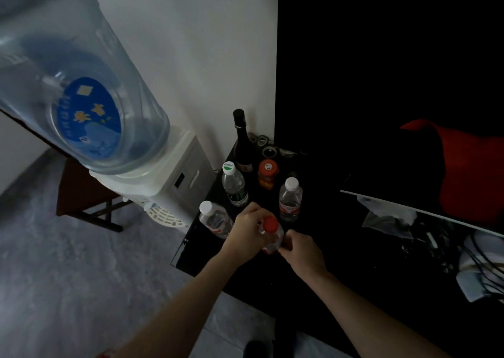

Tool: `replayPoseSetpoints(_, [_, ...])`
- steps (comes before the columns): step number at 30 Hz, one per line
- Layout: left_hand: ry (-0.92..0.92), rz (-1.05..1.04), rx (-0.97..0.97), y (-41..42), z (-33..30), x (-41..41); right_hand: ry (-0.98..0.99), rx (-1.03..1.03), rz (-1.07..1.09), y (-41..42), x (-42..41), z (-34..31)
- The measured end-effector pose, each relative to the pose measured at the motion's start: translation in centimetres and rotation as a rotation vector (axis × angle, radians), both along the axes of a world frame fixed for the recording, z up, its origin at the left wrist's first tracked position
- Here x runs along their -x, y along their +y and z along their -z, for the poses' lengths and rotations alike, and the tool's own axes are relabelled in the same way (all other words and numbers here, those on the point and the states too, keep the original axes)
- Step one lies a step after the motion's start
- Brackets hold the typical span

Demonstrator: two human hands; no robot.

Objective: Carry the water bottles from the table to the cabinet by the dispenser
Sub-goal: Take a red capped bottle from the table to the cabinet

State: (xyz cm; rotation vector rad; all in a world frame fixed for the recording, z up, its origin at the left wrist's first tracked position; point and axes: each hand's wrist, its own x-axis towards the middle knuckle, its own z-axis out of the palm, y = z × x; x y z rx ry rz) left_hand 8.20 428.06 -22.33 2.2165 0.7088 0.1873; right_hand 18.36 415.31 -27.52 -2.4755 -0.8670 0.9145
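A clear water bottle with a red cap [270, 233] stands upright on the black cabinet top [313, 270]. My left hand [248, 228] wraps its left side and my right hand [298, 248] holds its lower right side. Three more clear bottles stand on the cabinet: a white-capped one [214, 220] at the left edge, a white-capped one with a red label [290, 199] to the right, and a green-labelled one [234, 184] behind. The lower part of the held bottle is hidden by my fingers.
A white water dispenser [174, 179] with a large blue jug [73, 84] stands left of the cabinet. A dark wine bottle [242, 142], an orange-capped bottle [268, 174] and tape rolls [268, 150] sit at the back. A dark screen [381, 84] and tangled cables [441, 245] fill the right.
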Motion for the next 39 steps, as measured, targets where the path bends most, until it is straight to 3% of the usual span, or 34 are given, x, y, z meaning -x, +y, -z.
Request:
replayPoseSetpoints(8, [0.063, 0.014, 0.041, -0.1, 1.5, 0.1, 0.033, 0.003, 0.031, -0.3, 0.5, 0.3])
replayPoseSetpoints(15, [0.371, 0.203, 0.002, 0.4, 0.1, -1.6, 0.032, -0.032, 0.002, -1.1, -0.5, -1.4])
replayPoseSetpoints(24, [0.584, 0.226, -0.218, 1.8, -8.3, -1.3, -0.042, -0.085, -0.046, -1.5, -3.4, -8.8])
replayPoseSetpoints(31, [0.397, 0.236, -0.460, 1.1, -17.1, -1.4, -0.247, -0.121, -0.034, -3.4, -2.8, -18.5])
replayPoseSetpoints(39, [0.265, 0.502, -0.543, -1.9, -21.9, -0.8, -0.321, -0.145, 0.151, -10.5, 0.6, -26.0])
